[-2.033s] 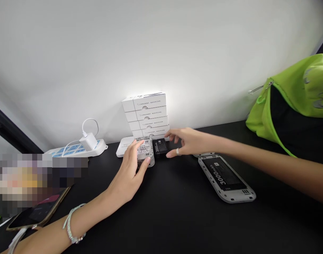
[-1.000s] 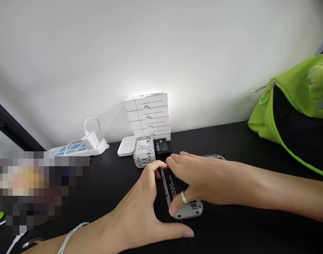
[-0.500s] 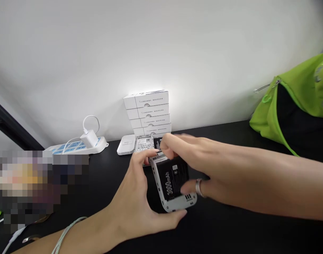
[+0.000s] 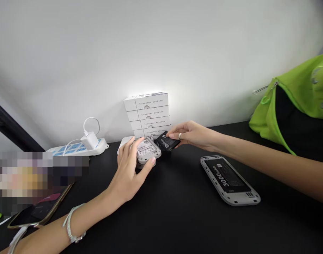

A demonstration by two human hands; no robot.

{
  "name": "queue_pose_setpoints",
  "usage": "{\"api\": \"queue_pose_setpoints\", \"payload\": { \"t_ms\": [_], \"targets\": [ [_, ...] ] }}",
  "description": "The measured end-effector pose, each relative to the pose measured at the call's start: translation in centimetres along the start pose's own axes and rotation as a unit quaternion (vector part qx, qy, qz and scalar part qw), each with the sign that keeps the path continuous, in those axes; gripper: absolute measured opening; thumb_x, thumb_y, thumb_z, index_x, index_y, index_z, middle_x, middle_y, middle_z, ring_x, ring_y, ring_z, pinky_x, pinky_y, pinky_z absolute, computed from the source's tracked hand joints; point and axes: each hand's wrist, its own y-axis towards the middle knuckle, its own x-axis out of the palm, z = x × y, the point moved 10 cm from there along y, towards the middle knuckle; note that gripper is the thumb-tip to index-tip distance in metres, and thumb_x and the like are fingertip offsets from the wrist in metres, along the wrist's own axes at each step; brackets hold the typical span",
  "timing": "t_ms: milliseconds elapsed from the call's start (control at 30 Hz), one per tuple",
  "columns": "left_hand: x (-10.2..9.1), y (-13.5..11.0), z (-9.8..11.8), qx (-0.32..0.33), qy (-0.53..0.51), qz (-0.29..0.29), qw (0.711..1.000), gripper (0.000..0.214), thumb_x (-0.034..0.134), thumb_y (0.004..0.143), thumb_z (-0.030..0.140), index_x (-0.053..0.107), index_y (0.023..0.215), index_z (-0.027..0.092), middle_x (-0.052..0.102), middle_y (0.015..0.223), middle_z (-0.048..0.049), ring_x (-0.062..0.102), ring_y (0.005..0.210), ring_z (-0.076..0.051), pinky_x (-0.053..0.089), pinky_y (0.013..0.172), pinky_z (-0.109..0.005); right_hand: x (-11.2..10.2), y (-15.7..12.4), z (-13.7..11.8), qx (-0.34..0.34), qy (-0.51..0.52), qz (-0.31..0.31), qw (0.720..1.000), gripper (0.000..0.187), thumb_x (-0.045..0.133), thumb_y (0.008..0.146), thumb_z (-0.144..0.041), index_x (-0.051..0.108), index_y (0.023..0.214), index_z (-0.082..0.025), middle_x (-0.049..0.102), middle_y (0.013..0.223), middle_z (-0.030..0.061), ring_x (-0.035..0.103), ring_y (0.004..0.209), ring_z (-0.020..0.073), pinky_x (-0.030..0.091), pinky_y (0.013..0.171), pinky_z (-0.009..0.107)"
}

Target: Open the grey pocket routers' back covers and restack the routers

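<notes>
We look forward and down at a white wall (image 4: 161, 46) rising behind a black counter (image 4: 177, 218). A lime-green bag with a black lining (image 4: 291, 109) slumps against the wall at the right. At the left lies a white power strip (image 4: 79, 148) with a white charger (image 4: 89, 140) plugged in, and nearer to us a smartphone (image 4: 38, 210) rests on the counter beside a blurred patch. Four white boxes (image 4: 147, 114) stand stacked against the wall at the centre.

To the right, a grey-white pocket device with its back open (image 4: 229, 180) lies flat, a black 3000 mAh battery seated in it. Our left hand (image 4: 129, 165), a beaded bracelet (image 4: 70, 222) at its wrist, has its fingers spread and curled around a second grey-white device (image 4: 148, 150), which sits in front of the boxes with its printed label showing. Our right hand (image 4: 188, 135), wearing a silver ring (image 4: 180, 135), reaches in from the right and pinches a loose black battery (image 4: 166, 141) between thumb and fingers, tilted just beside that device.

The step in hand appears to be bringing the loose battery to the device. The next move seems to call for squaring the battery with the device while the left hand keeps it steady.
</notes>
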Motion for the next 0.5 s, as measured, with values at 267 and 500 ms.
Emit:
{"api": "queue_pose_setpoints", "payload": {
  "t_ms": [267, 500],
  "targets": [
    [0.6, 0.0, -0.8, -0.022, -0.046, -0.01, 0.999, 0.045, 0.032, 0.102, 0.042, 0.03, 0.145, 0.03, 0.021, 0.159, -0.0065, 0.01, 0.148, -0.027, 0.02, 0.116, -0.057, 2.0, 0.1, 1.3, -0.032, -0.188, -0.048, 0.98, 0.049, 0.069, 0.079, -0.033, 0.06, 0.121, -0.01, 0.066, 0.091, 0.0073, 0.063, 0.082, 0.0177, 0.053, 0.08, 0.033],
    [0.5, -0.1, -0.5, -0.008, -0.057, -0.003, 0.998, 0.043, 0.029, 0.103, 0.037, 0.029, 0.146, 0.028, 0.02, 0.16, -0.0058, 0.01, 0.149, -0.025, 0.019, 0.118, -0.054, 1.5, -0.6, -0.9, -0.061, -0.297, -0.07, 0.951, 0.057, 0.068, 0.076, -0.043, 0.06, 0.125, -0.016, 0.064, 0.107, 0.0109, 0.062, 0.091, 0.0232, 0.05, 0.081, 0.036]
  ]
}}
